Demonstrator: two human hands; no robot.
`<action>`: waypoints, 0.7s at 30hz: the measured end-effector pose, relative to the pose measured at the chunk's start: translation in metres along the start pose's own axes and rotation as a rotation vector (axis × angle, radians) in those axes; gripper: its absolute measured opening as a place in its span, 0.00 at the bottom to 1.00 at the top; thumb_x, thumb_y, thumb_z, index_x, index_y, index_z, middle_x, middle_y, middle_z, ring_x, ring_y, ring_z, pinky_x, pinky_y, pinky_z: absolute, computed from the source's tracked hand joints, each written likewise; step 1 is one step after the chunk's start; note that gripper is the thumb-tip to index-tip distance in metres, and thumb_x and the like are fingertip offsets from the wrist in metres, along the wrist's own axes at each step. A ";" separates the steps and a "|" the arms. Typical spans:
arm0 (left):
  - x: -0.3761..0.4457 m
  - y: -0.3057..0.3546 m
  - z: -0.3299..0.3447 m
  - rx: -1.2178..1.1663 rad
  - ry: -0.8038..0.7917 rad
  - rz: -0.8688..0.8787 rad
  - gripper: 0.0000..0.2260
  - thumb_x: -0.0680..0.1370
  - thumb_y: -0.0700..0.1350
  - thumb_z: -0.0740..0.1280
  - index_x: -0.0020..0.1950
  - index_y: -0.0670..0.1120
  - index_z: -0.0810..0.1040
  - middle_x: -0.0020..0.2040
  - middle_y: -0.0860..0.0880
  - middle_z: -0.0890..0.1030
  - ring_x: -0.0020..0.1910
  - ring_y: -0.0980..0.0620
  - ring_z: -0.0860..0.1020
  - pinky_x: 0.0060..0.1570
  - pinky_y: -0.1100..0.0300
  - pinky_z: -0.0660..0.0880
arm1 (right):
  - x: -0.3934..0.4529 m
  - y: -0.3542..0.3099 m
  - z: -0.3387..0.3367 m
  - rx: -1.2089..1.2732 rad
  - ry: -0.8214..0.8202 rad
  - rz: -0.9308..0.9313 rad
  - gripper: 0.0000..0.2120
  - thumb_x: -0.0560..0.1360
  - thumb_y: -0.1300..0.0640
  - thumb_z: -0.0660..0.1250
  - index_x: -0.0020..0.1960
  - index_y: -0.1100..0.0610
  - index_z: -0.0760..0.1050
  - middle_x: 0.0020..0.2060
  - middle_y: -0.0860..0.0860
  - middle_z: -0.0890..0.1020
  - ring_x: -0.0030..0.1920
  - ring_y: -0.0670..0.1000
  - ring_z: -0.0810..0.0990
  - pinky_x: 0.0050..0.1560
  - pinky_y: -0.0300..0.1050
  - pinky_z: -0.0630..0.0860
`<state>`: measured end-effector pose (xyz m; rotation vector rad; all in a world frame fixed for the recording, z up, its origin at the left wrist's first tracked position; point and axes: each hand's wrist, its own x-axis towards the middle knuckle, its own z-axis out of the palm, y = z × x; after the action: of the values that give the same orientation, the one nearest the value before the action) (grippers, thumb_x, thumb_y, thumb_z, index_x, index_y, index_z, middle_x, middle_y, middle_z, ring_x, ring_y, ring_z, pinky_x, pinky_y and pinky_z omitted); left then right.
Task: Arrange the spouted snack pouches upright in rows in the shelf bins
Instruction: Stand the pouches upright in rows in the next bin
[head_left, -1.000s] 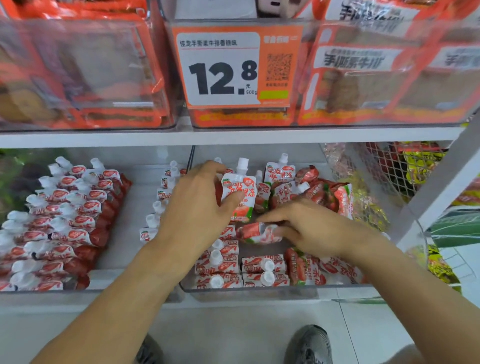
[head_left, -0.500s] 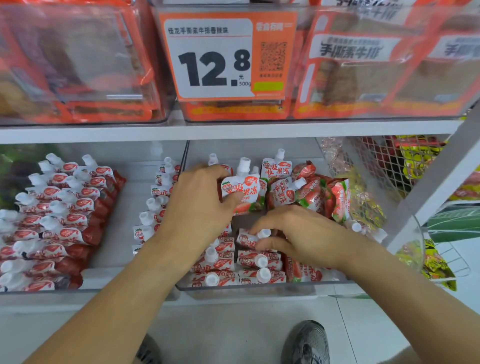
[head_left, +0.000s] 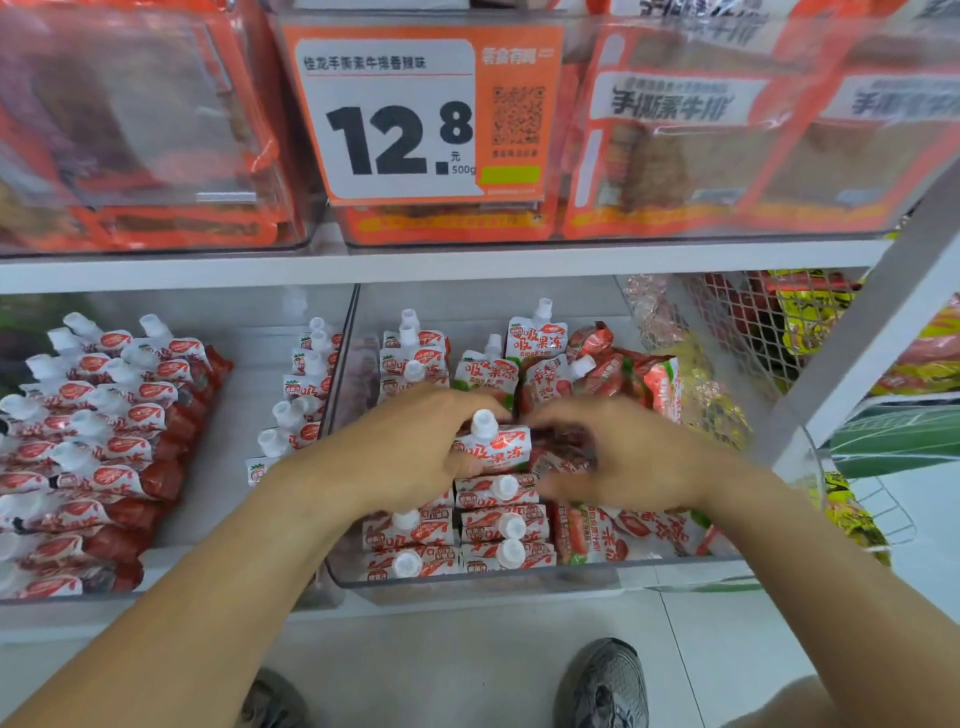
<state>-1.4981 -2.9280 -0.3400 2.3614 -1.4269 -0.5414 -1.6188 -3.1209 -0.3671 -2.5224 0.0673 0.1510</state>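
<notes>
Item: spouted pouch (head_left: 492, 448), white cap up, printed face toward you. Location: middle of the clear bin (head_left: 467, 584) on the lower shelf, at the back end of the centre row. You are holding it between both hands so that it is standing rather than leaning. Your left hand (head_left: 410, 452) is curling round its left edge, fingers behind and thumb toward the front. Your right hand (head_left: 623, 457) is blurred; it is cupping in from the right with bent fingers, but whether it is pinching this pouch or the one beside it cannot be told.

Item: finished rows (head_left: 457, 540), front of the same bin. Pouches are sitting packed cap-up, each one propping the next, which is likely why you are pressing the new one tight against them.

Item: loose pouches (head_left: 613, 374), back and right of the bin. These are lying tilted and jumbled and appear to be the stock you are drawing from. Judged progress: front part done, back part not yet.

Item: left-hand bin (head_left: 218, 519). Pouches there are lying in slanted stacks along its left side, with a single column along its right wall.

Item: price card (head_left: 410, 117), upper shelf, reading 12.8.

Risk, as judged: soft pouches are likely to slump if released before the neighbours are bracing them.
</notes>
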 end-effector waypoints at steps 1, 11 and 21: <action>-0.001 0.000 0.000 0.003 -0.006 0.017 0.15 0.75 0.48 0.71 0.61 0.57 0.76 0.53 0.58 0.80 0.50 0.59 0.76 0.50 0.59 0.74 | 0.003 0.002 0.003 -0.069 -0.066 0.022 0.26 0.70 0.42 0.74 0.66 0.46 0.74 0.59 0.38 0.79 0.56 0.39 0.77 0.55 0.33 0.72; -0.005 -0.007 0.006 -0.042 0.006 0.022 0.12 0.78 0.54 0.66 0.60 0.57 0.79 0.52 0.59 0.82 0.49 0.62 0.79 0.52 0.57 0.78 | -0.006 -0.005 -0.016 -0.148 0.150 0.146 0.12 0.69 0.57 0.70 0.52 0.56 0.79 0.31 0.52 0.83 0.32 0.51 0.81 0.37 0.50 0.80; -0.001 0.001 0.017 -0.026 -0.061 0.050 0.14 0.78 0.46 0.67 0.64 0.56 0.76 0.57 0.58 0.78 0.50 0.64 0.74 0.48 0.72 0.68 | -0.001 -0.010 -0.006 -0.093 0.415 0.022 0.19 0.80 0.48 0.62 0.67 0.56 0.70 0.47 0.52 0.84 0.43 0.50 0.82 0.41 0.44 0.72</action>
<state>-1.5074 -2.9288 -0.3541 2.3012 -1.4914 -0.6202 -1.6190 -3.1161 -0.3569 -2.6065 0.2584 -0.3699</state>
